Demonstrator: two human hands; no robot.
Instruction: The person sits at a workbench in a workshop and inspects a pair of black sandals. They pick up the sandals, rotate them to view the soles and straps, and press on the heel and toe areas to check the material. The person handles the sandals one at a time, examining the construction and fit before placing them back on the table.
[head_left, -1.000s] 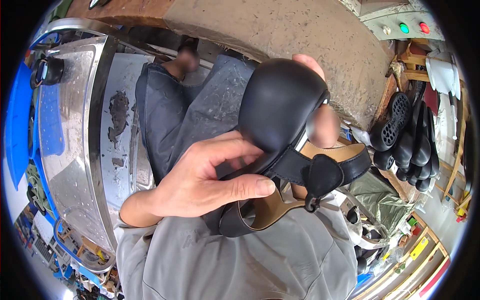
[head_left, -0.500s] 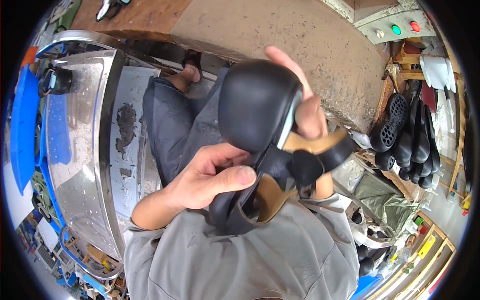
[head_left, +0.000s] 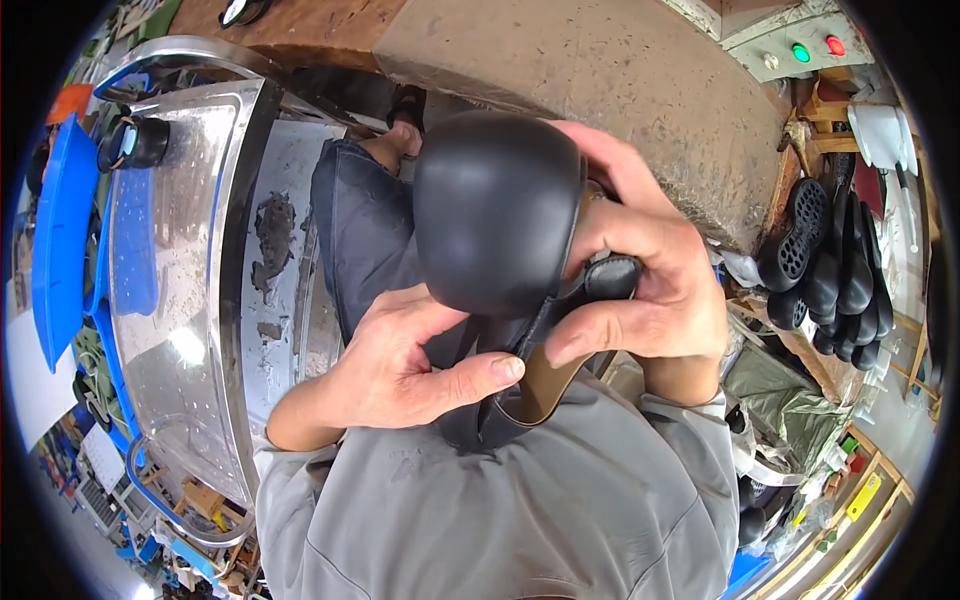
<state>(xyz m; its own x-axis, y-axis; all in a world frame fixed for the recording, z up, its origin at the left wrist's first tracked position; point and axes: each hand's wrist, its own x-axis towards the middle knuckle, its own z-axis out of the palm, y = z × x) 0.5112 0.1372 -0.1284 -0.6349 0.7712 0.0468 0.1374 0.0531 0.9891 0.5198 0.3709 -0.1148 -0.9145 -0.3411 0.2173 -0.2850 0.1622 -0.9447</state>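
Observation:
A black shoe (head_left: pixel 500 210) with a rounded closed toe, a strap and a tan lining is held in front of my chest, toe pointing away from me. My left hand (head_left: pixel 410 370) is closed around its left side, thumb along the upper's edge and fingers hidden underneath. From the right, my right hand (head_left: pixel 660 270) grips the shoe at its opening; some fingers reach in behind the toe part and the thumb lies by the tan lining. The black strap (head_left: pixel 612 277) is bent up between that hand's thumb and fingers.
On the left stands a metal-framed tray or cart (head_left: pixel 180 280) with a small black round container (head_left: pixel 140 143) on it. A brown worktop (head_left: pixel 580 80) runs across the far side. Black shoe soles (head_left: pixel 795 235) hang at right below a panel (head_left: pixel 790 48) with coloured lights.
My right hand has come from behind the shoe and strap to its opening, fingers now inside. The strap, loose at right before, is folded in by the hand. My left hand keeps its hold.

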